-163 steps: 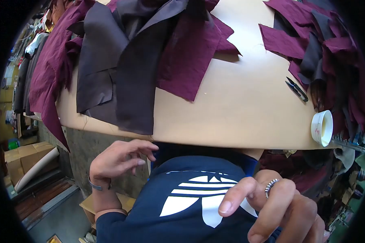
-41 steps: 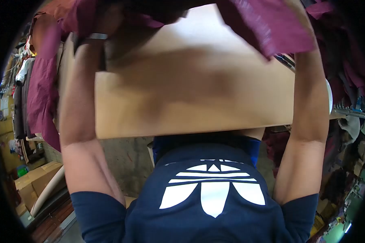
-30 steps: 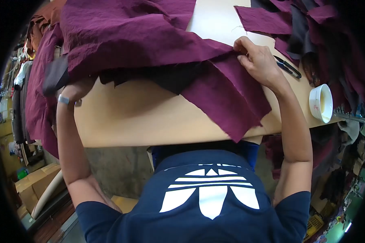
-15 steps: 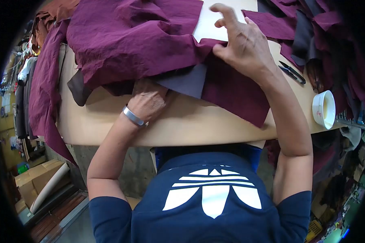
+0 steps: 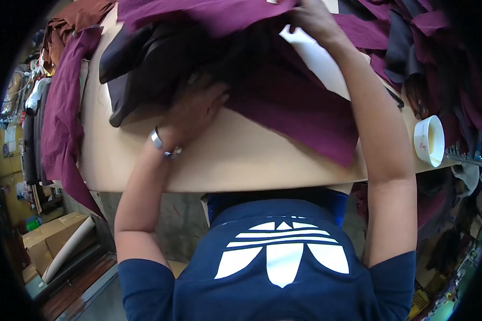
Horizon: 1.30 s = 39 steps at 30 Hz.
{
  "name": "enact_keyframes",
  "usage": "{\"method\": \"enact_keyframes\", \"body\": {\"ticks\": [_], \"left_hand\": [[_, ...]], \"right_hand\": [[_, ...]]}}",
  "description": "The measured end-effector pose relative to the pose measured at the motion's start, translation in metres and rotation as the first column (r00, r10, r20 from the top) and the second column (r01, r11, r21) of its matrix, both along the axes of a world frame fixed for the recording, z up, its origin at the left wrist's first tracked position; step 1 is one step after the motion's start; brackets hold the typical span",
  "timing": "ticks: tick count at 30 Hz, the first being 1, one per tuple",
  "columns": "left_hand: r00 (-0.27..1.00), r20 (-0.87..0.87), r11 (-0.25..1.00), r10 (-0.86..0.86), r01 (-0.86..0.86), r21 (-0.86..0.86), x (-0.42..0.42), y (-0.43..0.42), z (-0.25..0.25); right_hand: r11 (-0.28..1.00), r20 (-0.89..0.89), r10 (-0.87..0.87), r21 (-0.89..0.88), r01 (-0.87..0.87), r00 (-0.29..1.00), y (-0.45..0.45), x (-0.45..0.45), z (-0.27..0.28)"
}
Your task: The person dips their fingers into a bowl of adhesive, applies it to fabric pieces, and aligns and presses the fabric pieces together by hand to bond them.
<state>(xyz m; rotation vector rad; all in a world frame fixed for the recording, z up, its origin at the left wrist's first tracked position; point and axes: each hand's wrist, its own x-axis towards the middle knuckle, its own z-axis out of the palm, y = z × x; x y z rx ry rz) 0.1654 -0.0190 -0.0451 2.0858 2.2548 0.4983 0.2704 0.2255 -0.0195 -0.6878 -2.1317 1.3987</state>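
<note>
A large piece of maroon cloth [image 5: 219,15] is raised and folded back at the top of the head view, blurred by motion. My right hand [image 5: 314,22] grips its edge, the fingertips partly hidden. Dark lining cloth [image 5: 144,69] shows beneath the raised part. In its shadow, my left hand [image 5: 198,104], with a bracelet at the wrist, rests against the dark cloth, fingers stretched out. A flat maroon panel [image 5: 310,123] extends right across the table, and a white sheet [image 5: 318,61] shows between it and my right forearm.
A white bowl [image 5: 429,141] stands near the table's right edge. Black thread snips [image 5: 395,98] lie partly behind my right arm. More maroon and dark cloth [image 5: 407,43] is heaped at the right; a maroon strip [image 5: 64,123] hangs off the left side of the tan table [image 5: 241,166].
My right hand has taken hold of the maroon cloth and moved away from me, lifting it back and exposing the dark lining. My left hand has shifted slightly upward in view.
</note>
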Motion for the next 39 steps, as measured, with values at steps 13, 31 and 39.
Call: {"method": "enact_keyframes", "body": {"ticks": [13, 31, 39], "left_hand": [[0.625, 0.779, 0.986, -0.046, -0.096, 0.136, -0.050, 0.054, 0.041], [0.795, -0.556, 0.929, -0.242, 0.355, 0.102, -0.091, 0.181, -0.100], [0.974, -0.021, 0.970, -0.226, 0.227, 0.087, -0.051, 0.163, -0.012]], "right_hand": [[1.000, 0.248, 0.008, 0.016, -0.012, 0.969, 0.011, 0.049, -0.024], [0.993, 0.303, -0.102, 0.089, 0.079, 0.948, -0.007, 0.051, 0.033], [0.847, -0.059, -0.437, 0.307, 0.433, 0.897, 0.057, 0.052, 0.013]]}}
